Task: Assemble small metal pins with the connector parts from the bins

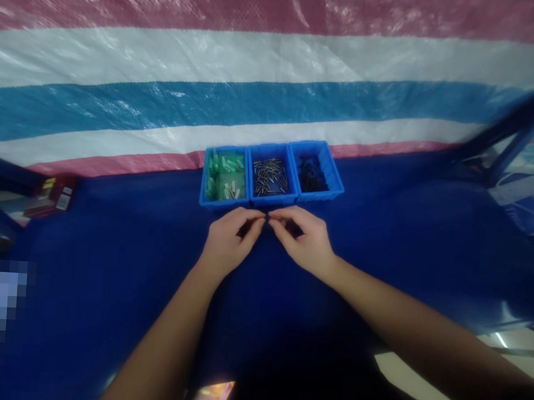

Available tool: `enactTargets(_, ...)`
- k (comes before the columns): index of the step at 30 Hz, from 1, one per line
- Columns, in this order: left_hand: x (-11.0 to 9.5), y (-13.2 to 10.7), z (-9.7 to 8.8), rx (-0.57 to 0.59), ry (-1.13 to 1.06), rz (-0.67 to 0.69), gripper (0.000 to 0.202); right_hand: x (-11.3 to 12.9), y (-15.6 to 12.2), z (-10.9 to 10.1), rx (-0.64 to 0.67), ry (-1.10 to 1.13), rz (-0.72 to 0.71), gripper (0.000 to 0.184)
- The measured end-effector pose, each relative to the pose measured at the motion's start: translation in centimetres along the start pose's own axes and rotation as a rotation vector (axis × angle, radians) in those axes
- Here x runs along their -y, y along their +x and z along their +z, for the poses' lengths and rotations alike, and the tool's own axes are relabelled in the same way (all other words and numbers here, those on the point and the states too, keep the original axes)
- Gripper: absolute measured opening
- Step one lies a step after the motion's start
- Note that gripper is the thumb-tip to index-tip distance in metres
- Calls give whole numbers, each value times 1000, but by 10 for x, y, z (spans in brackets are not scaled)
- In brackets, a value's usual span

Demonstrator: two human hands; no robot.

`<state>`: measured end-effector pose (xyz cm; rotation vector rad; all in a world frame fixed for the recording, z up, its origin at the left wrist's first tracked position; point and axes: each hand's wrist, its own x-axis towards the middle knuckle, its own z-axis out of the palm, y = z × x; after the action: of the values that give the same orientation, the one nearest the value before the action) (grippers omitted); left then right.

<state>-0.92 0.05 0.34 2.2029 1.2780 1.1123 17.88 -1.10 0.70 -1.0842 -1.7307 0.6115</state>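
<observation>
My left hand [233,237] and my right hand [304,237] meet fingertip to fingertip above the dark blue table, just in front of three blue bins. Each hand is closed in a pinch, thumb against forefinger. Whatever sits between the fingertips is too small or too hidden to make out. Closest to my left hand is the left bin [224,204], with small clear and white pieces on green. The middle bin [273,199] holds slim brass-coloured metal pins [271,176]. In the right bin [335,179] lie small dark parts [311,174].
The dark blue table [410,233] spreads to both sides. Behind the bins hangs a striped plastic sheet [263,106]. A red box [52,196] stands at the far left. Dark blue frame posts [520,131] rise at the right, near a pale cable and bags.
</observation>
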Motion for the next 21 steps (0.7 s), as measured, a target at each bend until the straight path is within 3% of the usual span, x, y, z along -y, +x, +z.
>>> enactTargets(11, -1, -4, 1, 37, -36, -29, 14, 2, 1, -1, 13, 119, 11, 17)
enactTargets(21, -5, -2, 2, -57, -7, 52, 12, 2, 2, -2, 13, 75, 23, 11)
